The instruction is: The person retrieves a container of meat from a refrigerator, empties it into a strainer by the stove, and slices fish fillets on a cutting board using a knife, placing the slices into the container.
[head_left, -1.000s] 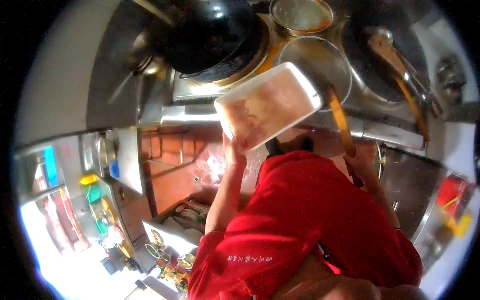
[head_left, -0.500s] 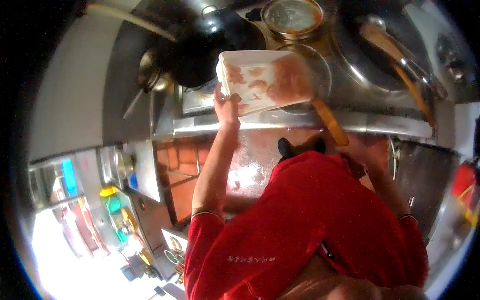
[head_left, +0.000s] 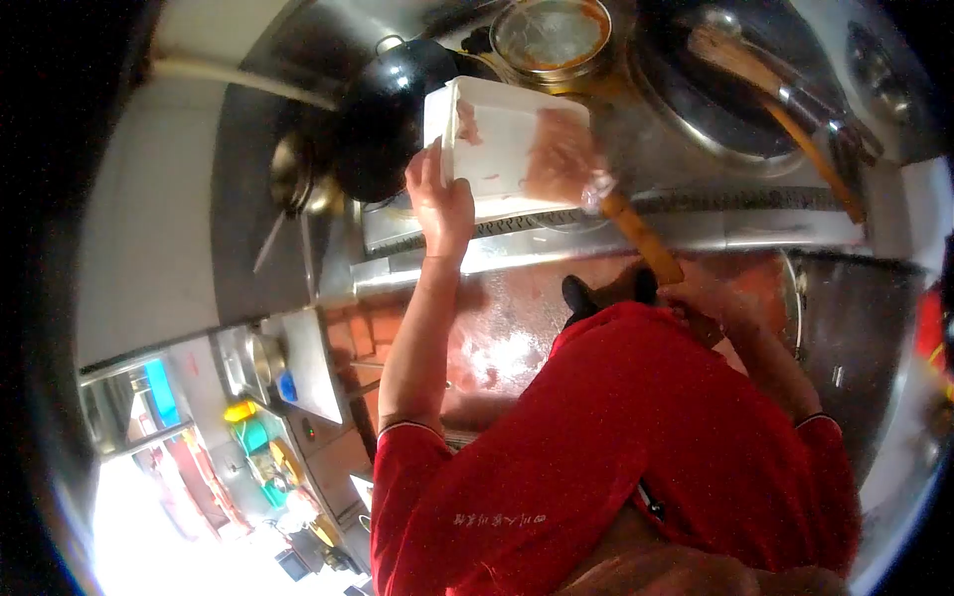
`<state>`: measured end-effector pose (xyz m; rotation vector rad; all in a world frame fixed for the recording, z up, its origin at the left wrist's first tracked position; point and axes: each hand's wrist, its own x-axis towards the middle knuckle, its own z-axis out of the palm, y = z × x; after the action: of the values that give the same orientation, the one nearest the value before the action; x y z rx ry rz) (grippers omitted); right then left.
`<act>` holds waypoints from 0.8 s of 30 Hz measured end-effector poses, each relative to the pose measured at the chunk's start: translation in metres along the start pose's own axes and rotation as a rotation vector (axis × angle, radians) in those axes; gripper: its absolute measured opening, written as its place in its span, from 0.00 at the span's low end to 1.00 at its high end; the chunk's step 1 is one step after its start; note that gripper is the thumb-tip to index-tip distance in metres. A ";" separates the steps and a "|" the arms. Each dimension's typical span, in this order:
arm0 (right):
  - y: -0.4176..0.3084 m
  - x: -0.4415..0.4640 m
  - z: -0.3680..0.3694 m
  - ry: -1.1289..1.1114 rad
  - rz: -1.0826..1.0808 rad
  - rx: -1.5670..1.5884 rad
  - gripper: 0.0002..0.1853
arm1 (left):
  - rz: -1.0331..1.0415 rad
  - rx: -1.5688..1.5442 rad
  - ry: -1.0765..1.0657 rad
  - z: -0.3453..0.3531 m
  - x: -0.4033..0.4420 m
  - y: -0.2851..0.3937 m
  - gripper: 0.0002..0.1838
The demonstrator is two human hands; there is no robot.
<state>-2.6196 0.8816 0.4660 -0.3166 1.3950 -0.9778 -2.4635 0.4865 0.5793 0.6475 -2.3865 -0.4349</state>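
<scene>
In the head view, a white rectangular plastic tray point(head_left: 505, 159) is held up in front of the person, over the near side of the steel cooking range point(head_left: 775, 230). Its long axis runs roughly left to right across the body, and its inside faces up toward the wearer. The left hand point(head_left: 444, 207) grasps the tray's left end, with the fingers against the outer wall and the thumb by the near left corner.

A heap of pale pink, raw-looking meat point(head_left: 558, 159) shows at the tray's right end, and a smaller pink scrap point(head_left: 467, 123) clings near the left end. The heap is therefore well apart from the left hand's grip and lies toward the side of the right hand point(head_left: 696, 298).

That hand is dim and blurred, low and near on the right, but looks clenched on the near end of a straight yellow-brown wooden handle point(head_left: 644, 238). The handle slants from near right to far left, obliquely to the tray's long axis. Its far end meets a shiny metal part point(head_left: 598, 191) at the edge of the heap. The tool's head is hidden there, so I cannot tell whether the meat rests in it or on the tray's floor.

A black round wok point(head_left: 383, 134) lies just left of the tray and a little beyond it. A round metal-rimmed vessel point(head_left: 559, 72) stands on the far side, and a long tool with a wooden handle point(head_left: 813, 159) lies farther right.
</scene>
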 end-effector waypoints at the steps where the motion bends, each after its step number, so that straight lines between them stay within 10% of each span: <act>1: -0.002 -0.001 0.000 -0.009 0.023 -0.011 0.21 | 0.000 -0.004 0.004 0.001 0.001 0.000 0.34; 24: -0.027 -0.013 0.004 -0.003 -0.017 -0.017 0.15 | 0.373 0.359 0.199 -0.016 0.043 0.022 0.15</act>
<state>-2.6245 0.8735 0.4946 -0.3424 1.4003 -0.9793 -2.4901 0.4783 0.6223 0.3605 -2.3383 0.2121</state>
